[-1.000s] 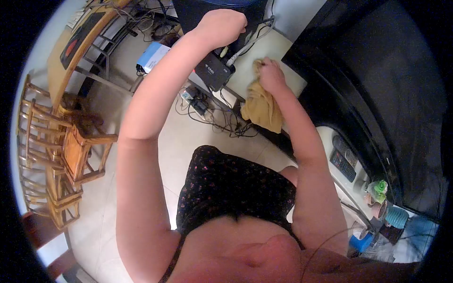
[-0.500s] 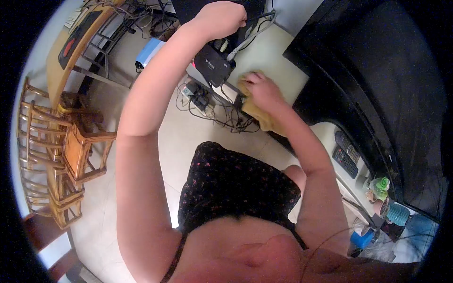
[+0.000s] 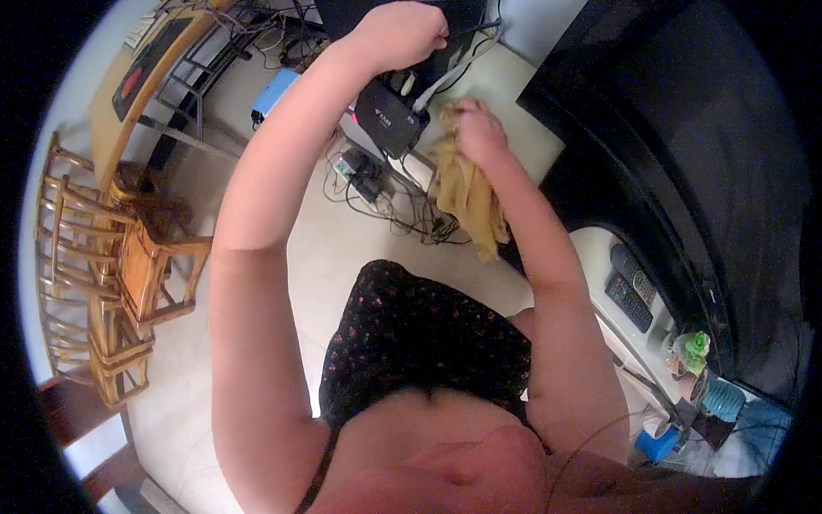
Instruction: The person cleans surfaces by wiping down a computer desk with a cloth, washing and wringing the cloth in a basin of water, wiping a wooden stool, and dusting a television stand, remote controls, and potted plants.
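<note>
My left hand (image 3: 402, 36) is closed in a fist near the top of the view. What it grips is hidden, though a dark cable (image 3: 473, 28) shows right by its fingers. Below that hand sits a black set-top box (image 3: 391, 120) with a white cable (image 3: 441, 90) plugged into it. My right hand (image 3: 479, 130) is closed on a crumpled yellow-brown cloth (image 3: 469, 193) over the pale cabinet top (image 3: 524, 137). The cloth trails down across the cabinet's front edge.
A large black television (image 3: 685, 154) fills the right side. Remote controls (image 3: 629, 300), a small green plant (image 3: 695, 344) and a teal pot (image 3: 723, 401) stand nearer. Tangled cords and a power strip (image 3: 364, 180) lie on the floor. Wooden chairs (image 3: 145, 265) and a desk (image 3: 128, 111) are leftward.
My right hand has moved slightly up, toward the back of the cabinet top, drawing the cloth along. More cloth now hangs below the hand. My left hand stays in place.
</note>
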`<control>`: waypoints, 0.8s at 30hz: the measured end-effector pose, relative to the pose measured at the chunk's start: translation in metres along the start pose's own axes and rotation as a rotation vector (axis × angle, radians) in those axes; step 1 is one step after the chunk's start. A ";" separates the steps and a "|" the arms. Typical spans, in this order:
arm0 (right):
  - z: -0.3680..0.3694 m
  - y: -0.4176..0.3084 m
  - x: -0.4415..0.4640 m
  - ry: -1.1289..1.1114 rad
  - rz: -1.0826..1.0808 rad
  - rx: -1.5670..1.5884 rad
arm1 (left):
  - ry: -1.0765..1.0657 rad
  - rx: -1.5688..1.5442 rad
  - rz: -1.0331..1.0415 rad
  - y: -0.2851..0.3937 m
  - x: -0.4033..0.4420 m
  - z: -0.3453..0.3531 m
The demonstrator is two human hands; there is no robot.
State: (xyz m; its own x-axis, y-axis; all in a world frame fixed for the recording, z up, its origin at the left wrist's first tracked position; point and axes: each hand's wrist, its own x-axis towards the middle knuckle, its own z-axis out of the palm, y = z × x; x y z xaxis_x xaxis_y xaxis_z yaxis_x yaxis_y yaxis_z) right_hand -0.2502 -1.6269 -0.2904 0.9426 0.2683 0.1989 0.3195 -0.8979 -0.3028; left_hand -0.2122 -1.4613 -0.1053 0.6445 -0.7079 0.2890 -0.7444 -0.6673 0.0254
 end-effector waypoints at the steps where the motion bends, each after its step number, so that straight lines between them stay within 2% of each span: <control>1: -0.001 -0.002 0.004 -0.022 0.122 -0.001 | -0.005 -0.003 -0.007 0.000 0.000 0.003; 5: -0.015 -0.008 -0.058 -0.053 -0.004 -0.041 | 0.053 -0.047 -0.015 -0.004 0.002 0.004; 6: -0.015 -0.006 -0.069 -0.067 0.044 -0.037 | 0.010 -0.046 -0.036 -0.003 0.002 0.002; 7: -0.015 -0.002 -0.067 -0.068 0.046 -0.048 | -0.034 -0.044 -0.055 -0.002 0.003 0.001; 9: -0.013 0.001 -0.055 -0.061 -0.032 -0.051 | -0.007 -0.033 -0.055 -0.001 0.003 0.003; 11: -0.005 0.000 -0.024 -0.014 -0.017 -0.083 | 0.025 -0.014 -0.045 -0.003 0.002 0.007; 14: 0.013 0.008 0.000 0.066 0.035 -0.161 | 0.000 0.019 -0.087 0.003 0.002 0.009; 16: 0.002 0.016 -0.029 0.082 0.073 -0.166 | 0.031 0.007 -0.078 0.008 0.004 0.013; 18: -0.013 0.038 -0.061 0.150 0.326 -0.166 | 0.055 -0.016 -0.077 0.014 0.010 0.019; 21: -0.028 0.054 -0.094 0.158 0.364 -0.359 | 0.078 -0.066 -0.079 0.026 0.018 0.028; 24: -0.036 0.046 -0.086 0.045 0.412 -0.309 | -0.074 -0.118 -0.263 0.045 0.033 0.037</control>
State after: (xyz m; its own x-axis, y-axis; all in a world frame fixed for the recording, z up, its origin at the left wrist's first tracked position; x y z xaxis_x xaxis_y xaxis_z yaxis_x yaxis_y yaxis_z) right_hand -0.3196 -1.7042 -0.2880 0.9768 -0.1383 0.1636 -0.1273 -0.9889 -0.0762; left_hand -0.2181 -1.5231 -0.1299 0.8256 -0.5321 0.1876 -0.5626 -0.8015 0.2028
